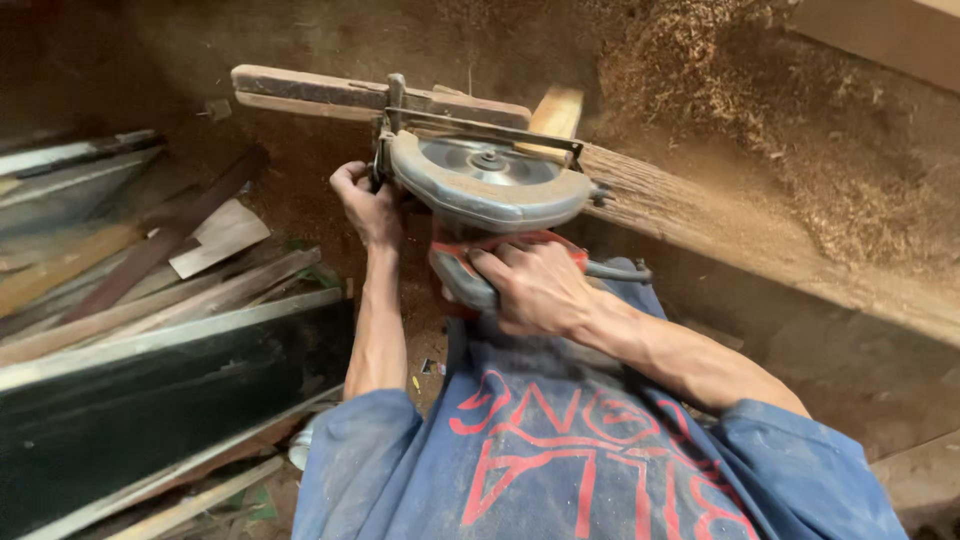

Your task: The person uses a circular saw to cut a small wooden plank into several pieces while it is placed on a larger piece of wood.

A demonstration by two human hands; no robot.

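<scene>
In the head view we are looking straight down over our chest at a circular saw (487, 185) that is sitting on a long rough plank (720, 225), which is running from the upper middle down toward the right edge. The saw's grey round guard is facing up at us, and its red body is lying just below the guard, toward us. Our right hand (535, 290) is wrapping around the red handle, fingers curled tight on it, with the forearm stretching back to a blue sleeve. Our left hand (368, 205) is reaching up on the saw's left side and is closing in a fist on the edge of the metal base plate; the thumb is lying on top, and the fingertips are hiding behind the plate.

A short dark wooden bar (380, 97) is lying crosswise beyond the saw, touching the upper edge of the base. A pale offcut (556, 112) is sticking up just behind the guard.

To our left, a heap of scrap boards (150, 290) is leaning at angles on the dusty floor. Wood shavings (700, 70) are piling up at the upper right. Our blue shirt (560, 450) with red printing is filling the bottom of the view.
</scene>
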